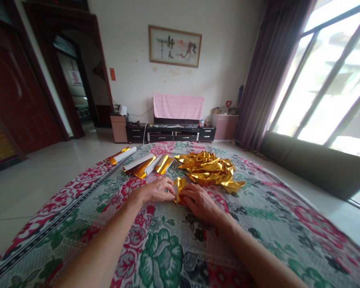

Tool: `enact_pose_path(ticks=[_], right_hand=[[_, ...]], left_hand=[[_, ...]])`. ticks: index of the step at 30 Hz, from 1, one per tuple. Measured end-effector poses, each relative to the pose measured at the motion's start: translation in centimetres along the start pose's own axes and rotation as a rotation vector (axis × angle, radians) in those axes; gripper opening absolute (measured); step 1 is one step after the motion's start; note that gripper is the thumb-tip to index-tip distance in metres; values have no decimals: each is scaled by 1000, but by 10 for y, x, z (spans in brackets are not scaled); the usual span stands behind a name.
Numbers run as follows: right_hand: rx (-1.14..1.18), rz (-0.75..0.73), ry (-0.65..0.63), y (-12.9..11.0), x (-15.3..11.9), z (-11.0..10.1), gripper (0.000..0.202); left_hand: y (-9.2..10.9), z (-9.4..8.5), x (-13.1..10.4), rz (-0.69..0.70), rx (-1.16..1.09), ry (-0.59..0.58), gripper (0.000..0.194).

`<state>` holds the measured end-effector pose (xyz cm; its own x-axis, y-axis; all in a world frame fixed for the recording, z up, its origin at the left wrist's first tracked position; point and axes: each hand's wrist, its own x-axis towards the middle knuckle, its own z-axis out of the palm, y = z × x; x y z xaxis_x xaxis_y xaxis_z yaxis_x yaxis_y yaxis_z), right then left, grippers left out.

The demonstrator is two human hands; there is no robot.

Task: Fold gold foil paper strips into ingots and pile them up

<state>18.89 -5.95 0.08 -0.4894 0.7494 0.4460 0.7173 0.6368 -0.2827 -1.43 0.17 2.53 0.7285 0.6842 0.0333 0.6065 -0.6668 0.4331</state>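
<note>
Gold foil sheet [180, 185], one, between both hands | left hand [159, 189]: fingertips clamped on left edge | right hand [199, 201]: fingertips clamped on right edge | handling, judged: light, slick, easily creased; grasp by edges | foil pile [211, 168]: beyond right hand

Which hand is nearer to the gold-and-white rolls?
Left. The left hand is just on the near side of the gold-and-white rolls; the right hand is farther off to their right, at the right side of the small gold piece.
</note>
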Motion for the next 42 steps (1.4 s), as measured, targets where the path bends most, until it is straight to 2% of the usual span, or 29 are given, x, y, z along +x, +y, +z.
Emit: enact_pose_path(ticks=[9,19,25,33,42], right_hand=[[29,-77,83,15,1,13,19],[48,-98,50,0,5,0,17],[148,-57,13,2,10,5,20],[111,-37,71,1,8,14,5],[61,-41,109,0,7,15,11]], left_hand=[[-1,-2,0,-6,-30,-48,21],[-5,1,0,12,-46,-12,19],[-8,3,3,9,-27,-4,18],[-9,6,4,11,9,25,16],[-7,11,7,-10,37,57,11]])
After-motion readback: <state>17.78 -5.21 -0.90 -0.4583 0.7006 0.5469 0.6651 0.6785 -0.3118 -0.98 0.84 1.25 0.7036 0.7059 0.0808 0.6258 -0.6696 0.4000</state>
